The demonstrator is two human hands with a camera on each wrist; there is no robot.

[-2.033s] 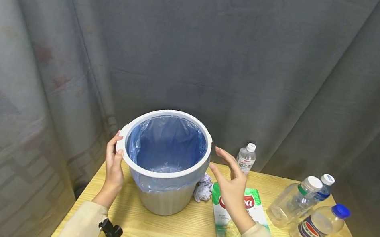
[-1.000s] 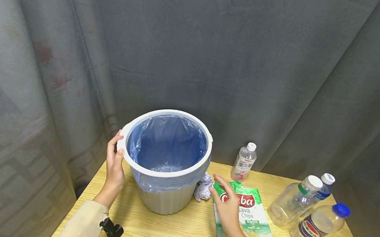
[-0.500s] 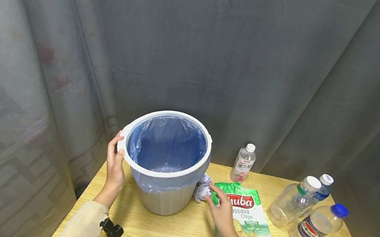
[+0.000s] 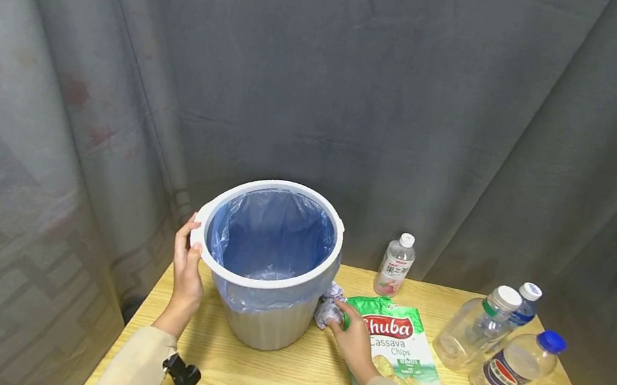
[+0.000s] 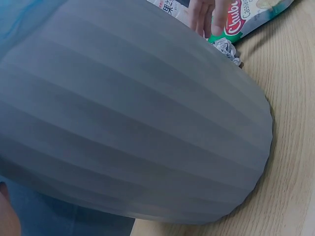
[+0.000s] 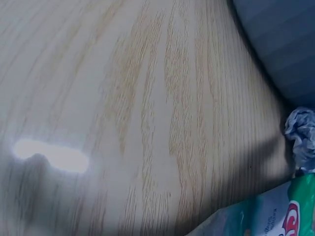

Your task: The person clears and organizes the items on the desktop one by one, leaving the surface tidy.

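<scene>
Head view: left hand point(image 4: 186, 271) grips one bin point(image 4: 266, 325); right hand point(image 4: 350, 336) seemingly pinches one paper wad point(image 4: 327, 310); four bottles point(image 4: 395, 265).

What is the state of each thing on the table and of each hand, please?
Bin: upright, lined with a blue bag, looks empty.
Left hand: holds the bin's rim.
Right hand: fingers at the crumpled paper.
Chips bag: lying flat.
Small bottle: upright, capped.
Three bottles: capped.
</scene>
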